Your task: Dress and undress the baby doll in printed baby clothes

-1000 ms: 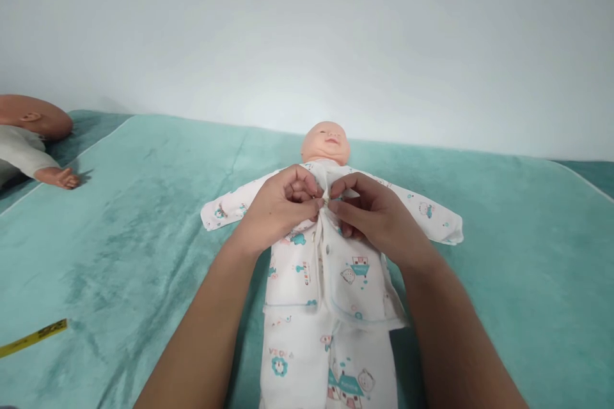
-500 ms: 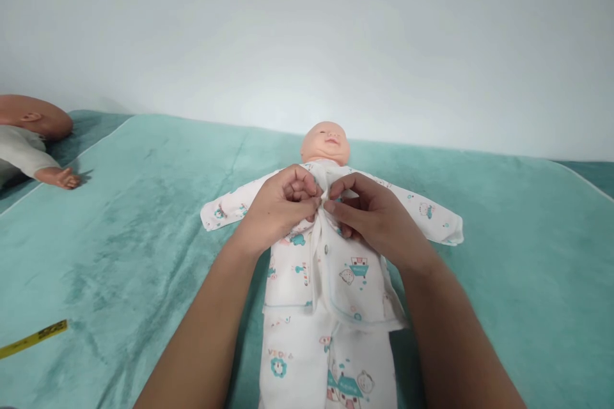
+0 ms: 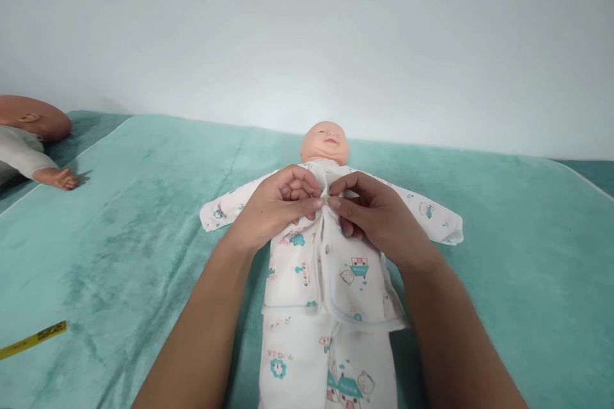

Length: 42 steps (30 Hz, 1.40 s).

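A baby doll point(image 3: 326, 142) lies on its back, dressed in a white printed jacket point(image 3: 352, 287) and matching pants point(image 3: 297, 358). Over its chest, my left hand point(image 3: 285, 201) pinches one front edge of the jacket between thumb and fingers. My right hand point(image 3: 371, 208) pinches the opposite edge, with the two thumb tips nearly touching at the front opening. Below them the jacket's front flaps hang apart at the hem, and a small snap point(image 3: 327, 248) shows on the right flap. The fingertips hide whatever fastener is between them. Both doll sleeves spread out sideways.
A teal plush blanket point(image 3: 518, 281) covers the surface under the doll. Another doll point(image 3: 36, 118) in a pale top lies at the far left. A yellow printed strip point(image 3: 33, 340) is at the lower left. Behind stands a plain pale wall point(image 3: 307, 32).
My thumbs have come slightly closer together at the jacket's front opening, and the two edges lie nearer each other below them. The doll stays in place.
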Tool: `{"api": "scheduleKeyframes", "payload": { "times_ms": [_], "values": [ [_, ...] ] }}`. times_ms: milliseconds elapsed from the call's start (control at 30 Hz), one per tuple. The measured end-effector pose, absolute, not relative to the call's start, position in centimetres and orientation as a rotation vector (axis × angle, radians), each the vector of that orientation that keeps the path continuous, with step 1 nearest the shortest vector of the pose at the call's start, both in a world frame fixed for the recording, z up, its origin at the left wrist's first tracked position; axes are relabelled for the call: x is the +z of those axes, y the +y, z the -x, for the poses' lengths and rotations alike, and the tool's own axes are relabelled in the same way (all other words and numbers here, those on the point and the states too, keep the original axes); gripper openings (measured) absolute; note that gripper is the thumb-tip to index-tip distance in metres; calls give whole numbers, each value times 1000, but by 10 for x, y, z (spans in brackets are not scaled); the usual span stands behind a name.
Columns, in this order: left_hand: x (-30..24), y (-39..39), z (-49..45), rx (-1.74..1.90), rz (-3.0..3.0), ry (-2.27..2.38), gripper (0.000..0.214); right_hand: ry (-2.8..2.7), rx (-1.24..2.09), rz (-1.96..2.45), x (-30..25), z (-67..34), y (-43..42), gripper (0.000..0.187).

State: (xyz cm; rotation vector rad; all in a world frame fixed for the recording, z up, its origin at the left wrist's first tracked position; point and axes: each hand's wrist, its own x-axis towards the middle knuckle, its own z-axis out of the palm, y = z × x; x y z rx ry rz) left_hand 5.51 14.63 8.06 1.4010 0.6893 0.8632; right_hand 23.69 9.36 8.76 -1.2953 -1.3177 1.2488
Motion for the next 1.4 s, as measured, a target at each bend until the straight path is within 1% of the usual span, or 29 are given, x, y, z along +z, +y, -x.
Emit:
{"api": "scheduleKeyframes", "payload": {
  "times_ms": [300,367,433,500,567,733,833,900,1000,1200,1267,1333,1400],
  "values": [
    [85,147,-50,813,-1490,768,15,-1357,1245,1346,92,-239,93,15],
    [87,147,-43,738,-1546,779,12,-1389,1225,1371,98,-240,89,16],
    [90,148,-36,608,-1596,751,13,-1507,1171,1461,107,-241,83,21],
    [93,148,-31,457,-1637,713,14,-1701,1082,1601,116,-240,74,27],
    [97,147,-29,339,-1685,703,16,-1890,947,1739,122,-236,64,28],
    [104,141,-33,223,-1801,724,14,-2147,476,1943,127,-215,48,18],
    [107,138,-35,182,-1839,736,8,-2205,320,2009,124,-200,46,19],
    [108,138,-34,171,-1857,748,7,-2216,258,2045,122,-194,46,16],
    [106,140,-32,183,-1860,743,12,-2237,291,1990,122,-198,47,12],
    [96,149,-24,379,-1603,519,17,-2176,685,1876,126,-224,57,13],
    [93,151,-22,417,-1551,491,16,-2130,754,1865,125,-224,60,17],
    [91,152,-21,414,-1523,464,17,-2093,694,1905,123,-217,61,20],
    [89,154,-21,396,-1520,435,17,-2079,548,1977,122,-208,60,20]
  ]
}}
